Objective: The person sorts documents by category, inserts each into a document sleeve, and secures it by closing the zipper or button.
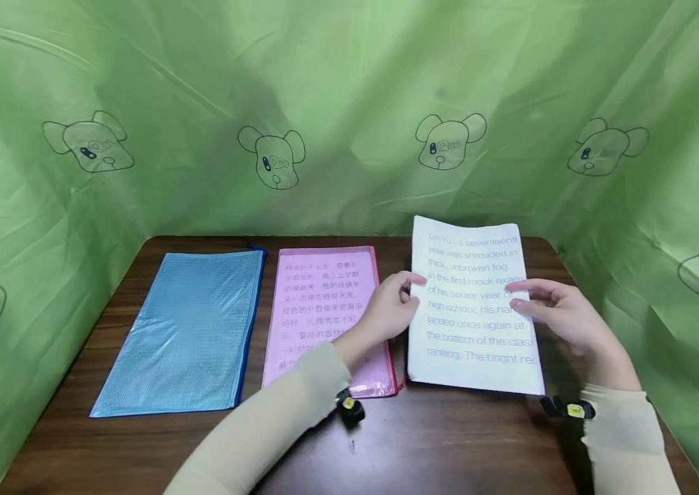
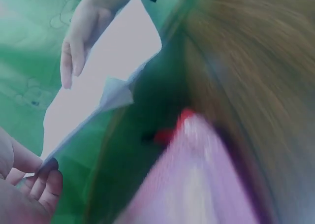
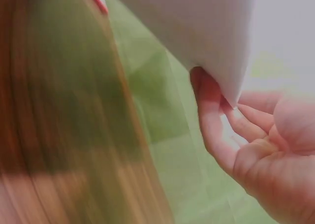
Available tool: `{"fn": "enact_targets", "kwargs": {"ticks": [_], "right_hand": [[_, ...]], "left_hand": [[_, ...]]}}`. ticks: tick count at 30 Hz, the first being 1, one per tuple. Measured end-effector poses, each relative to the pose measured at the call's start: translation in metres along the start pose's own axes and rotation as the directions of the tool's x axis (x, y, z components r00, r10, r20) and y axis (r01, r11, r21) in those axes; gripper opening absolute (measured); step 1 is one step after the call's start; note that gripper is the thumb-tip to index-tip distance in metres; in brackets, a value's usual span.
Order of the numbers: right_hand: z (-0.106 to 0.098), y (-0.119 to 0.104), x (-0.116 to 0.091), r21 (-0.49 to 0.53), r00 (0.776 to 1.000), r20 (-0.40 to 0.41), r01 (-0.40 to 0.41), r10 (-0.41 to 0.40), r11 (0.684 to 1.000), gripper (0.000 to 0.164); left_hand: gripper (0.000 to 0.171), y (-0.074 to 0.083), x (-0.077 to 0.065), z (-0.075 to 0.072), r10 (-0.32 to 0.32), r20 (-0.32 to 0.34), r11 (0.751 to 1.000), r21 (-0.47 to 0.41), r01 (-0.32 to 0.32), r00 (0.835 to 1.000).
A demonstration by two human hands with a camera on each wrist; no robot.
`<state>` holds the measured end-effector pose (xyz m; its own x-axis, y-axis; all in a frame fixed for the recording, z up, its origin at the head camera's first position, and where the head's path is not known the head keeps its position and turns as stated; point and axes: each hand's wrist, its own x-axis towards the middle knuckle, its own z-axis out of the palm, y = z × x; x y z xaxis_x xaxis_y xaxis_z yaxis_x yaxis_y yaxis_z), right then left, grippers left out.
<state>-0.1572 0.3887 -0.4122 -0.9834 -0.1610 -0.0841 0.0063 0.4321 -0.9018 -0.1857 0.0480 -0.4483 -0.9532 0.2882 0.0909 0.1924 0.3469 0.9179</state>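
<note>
A stack of white printed paper point(image 1: 471, 323) with large English text is held up at the table's right side, above the tabletop. My left hand point(image 1: 394, 302) pinches its left edge between thumb and fingers. On the opposite edge, my right hand point(image 1: 562, 309) grips the sheets, thumb on the printed face. The left wrist view shows the paper point(image 2: 93, 86) almost edge-on, with a loose corner hanging under it. Under the stack, a dark edge shows at its lower left; what it belongs to is mostly hidden.
Left of the stack lies a pink zip pouch point(image 1: 324, 323) with a red zip, Chinese text visible on it. Farther left is a blue mesh zip pouch point(image 1: 185, 337). Both lie flat on the dark wooden table point(image 1: 386, 447). Green curtains point(image 1: 349, 89) enclose the back and sides.
</note>
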Motion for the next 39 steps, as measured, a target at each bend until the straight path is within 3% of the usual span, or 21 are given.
{"fn": "enact_targets", "kwargs": {"ticks": [9, 15, 22, 26, 29, 35, 39], "right_hand": [[0.052, -0.028, 0.013, 0.059, 0.987, 0.159, -0.002, -0.008, 0.998, 0.037], [0.092, -0.050, 0.035, 0.111, 0.970, 0.242, -0.002, -0.025, 0.994, 0.036], [0.138, -0.077, 0.054, 0.233, 0.922, 0.364, 0.044, -0.129, 0.972, 0.040], [0.153, -0.085, 0.059, 0.272, 0.926, 0.347, 0.053, -0.149, 0.961, 0.037], [0.160, -0.088, 0.061, 0.267, 0.944, 0.305, 0.043, -0.126, 0.963, 0.034], [0.176, -0.090, 0.064, 0.243, 0.990, 0.136, 0.008, -0.042, 0.970, 0.029], [0.185, -0.089, 0.064, 0.206, 0.998, 0.043, 0.026, -0.036, 0.978, 0.027]], "left_hand": [[0.040, -0.023, -0.041, -0.082, 0.035, 0.067, 0.999, 0.017, -0.036, 0.997], [0.042, -0.037, -0.056, -0.131, 0.065, 0.029, 0.998, 0.021, -0.065, 0.997], [0.042, -0.049, -0.073, -0.180, 0.101, -0.072, 0.993, -0.047, -0.104, 0.992], [0.038, -0.055, -0.081, -0.195, 0.089, -0.092, 0.994, -0.060, -0.094, 0.992], [0.035, -0.060, -0.084, -0.199, 0.073, -0.107, 0.995, -0.057, -0.079, 0.992], [0.031, -0.063, -0.086, -0.200, 0.048, -0.153, 0.998, -0.041, -0.055, 0.987], [0.029, -0.062, -0.084, -0.197, 0.010, -0.182, 1.000, -0.011, -0.013, 0.983]]}}
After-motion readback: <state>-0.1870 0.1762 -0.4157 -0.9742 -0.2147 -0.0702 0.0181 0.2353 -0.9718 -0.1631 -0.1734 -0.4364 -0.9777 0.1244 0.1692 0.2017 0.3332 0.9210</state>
